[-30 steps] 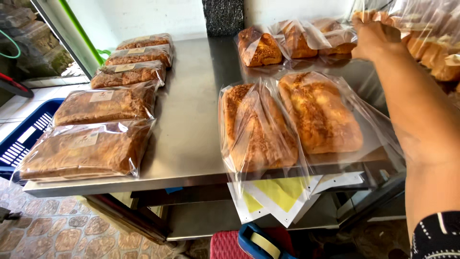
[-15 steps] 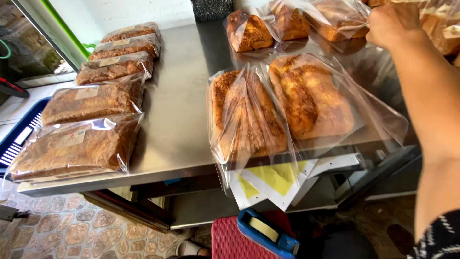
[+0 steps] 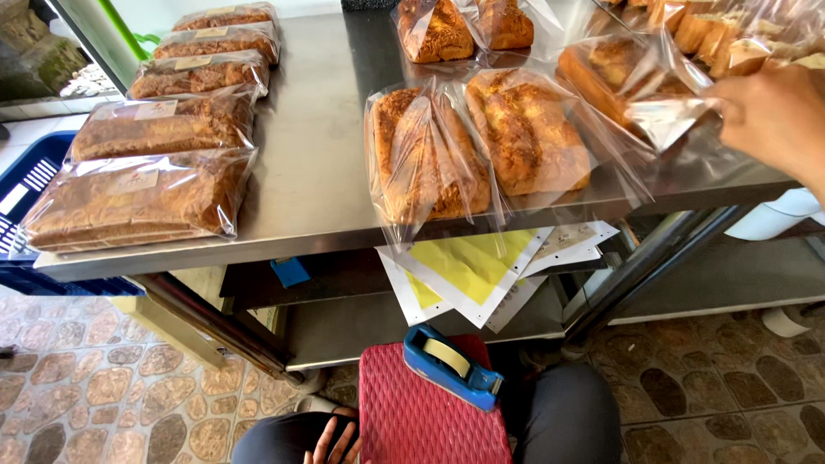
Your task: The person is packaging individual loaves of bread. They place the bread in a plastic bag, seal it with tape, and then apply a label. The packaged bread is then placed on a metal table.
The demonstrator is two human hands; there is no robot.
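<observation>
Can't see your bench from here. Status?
Right hand gripping clear bag end of bagged bread loaf. Left hand resting on lap. Two bagged loaves alongside, apart.

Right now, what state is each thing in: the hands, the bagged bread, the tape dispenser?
Right hand: fingers pinching the open end of a clear bag.
That bagged loaf: lying on the steel table, bag end unsealed.
Two middle loaves: bagged, open ends overhanging the table edge.
Left row of loaves: bagged, lying flat.
Tape dispenser: resting on the red cushion, untouched.
Left hand: resting on the lap, holding nothing.

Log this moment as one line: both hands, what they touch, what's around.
right hand: pinching clear bag of bread | left hand: resting on lap, empty | tape dispenser on red board | bagged loaves on steel table
</observation>
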